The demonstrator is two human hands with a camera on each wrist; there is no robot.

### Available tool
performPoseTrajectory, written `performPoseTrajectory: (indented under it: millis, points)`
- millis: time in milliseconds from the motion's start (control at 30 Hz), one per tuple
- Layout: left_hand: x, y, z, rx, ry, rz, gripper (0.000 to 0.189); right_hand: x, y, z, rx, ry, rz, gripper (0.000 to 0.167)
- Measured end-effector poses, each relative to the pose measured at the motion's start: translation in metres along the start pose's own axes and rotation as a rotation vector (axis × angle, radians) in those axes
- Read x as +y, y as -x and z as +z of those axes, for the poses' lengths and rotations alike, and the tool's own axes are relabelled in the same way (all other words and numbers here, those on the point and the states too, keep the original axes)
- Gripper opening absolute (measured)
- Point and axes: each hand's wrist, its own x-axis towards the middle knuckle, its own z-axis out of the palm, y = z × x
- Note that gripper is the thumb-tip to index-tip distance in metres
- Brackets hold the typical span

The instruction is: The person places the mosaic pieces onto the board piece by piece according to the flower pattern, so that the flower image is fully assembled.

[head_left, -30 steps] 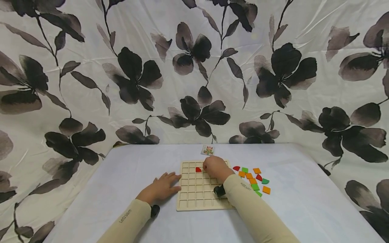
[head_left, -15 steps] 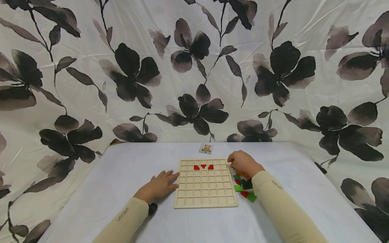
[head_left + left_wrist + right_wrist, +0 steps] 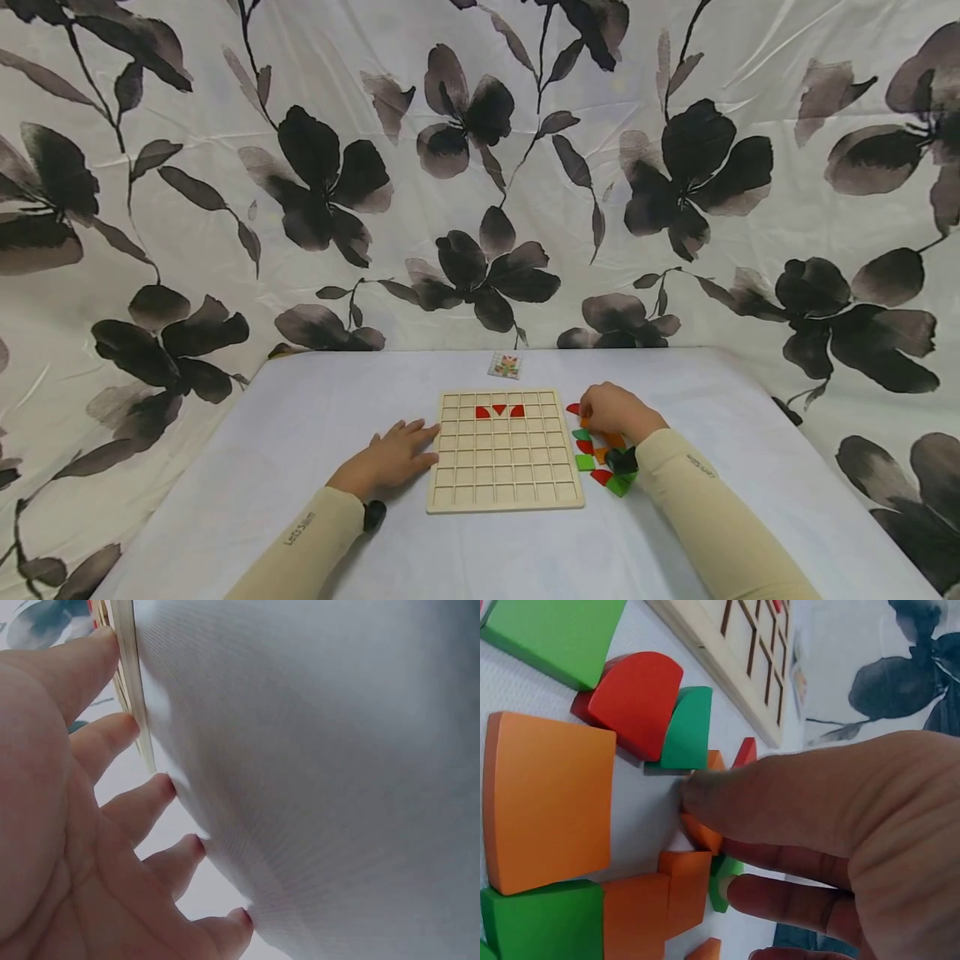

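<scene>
Three flat red pieces (image 3: pixel 499 410) set in pale wooden grid board (image 3: pixel 495 475), edge touched by spread-fingered left hand (image 3: pixel 393 457), loose red/orange/green blocks (image 3: pixel 601 455) reached by bent-fingered right hand (image 3: pixel 617 410), grip unclear.

A white cloth (image 3: pixel 202 533) covers the table. Beyond its far edge and along both sides rises a white backdrop (image 3: pixel 420 200), creased in places. Its print has large flowers (image 3: pixel 495 280) in black and greyish mauve, with leaves (image 3: pixel 573 160) on thin dark stems. A small yellowish-brown patch (image 3: pixel 288 351), too small to identify, shows by the table's far left corner.
</scene>
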Motion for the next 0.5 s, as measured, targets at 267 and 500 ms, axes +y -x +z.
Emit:
performPoseTrajectory:
  millis: [267, 500]
  points:
    - [-0.002, -0.001, 0.0, 0.005, 0.009, 0.011, 0.058, -0.005, 0.001, -0.001, 0.019, -0.009, 0.02, 0.018]
    - [-0.002, -0.002, 0.0, -0.006, 0.008, -0.008, 0.058, -0.02, 0.0, -0.003, 0.101, -0.076, -0.073, 0.028]
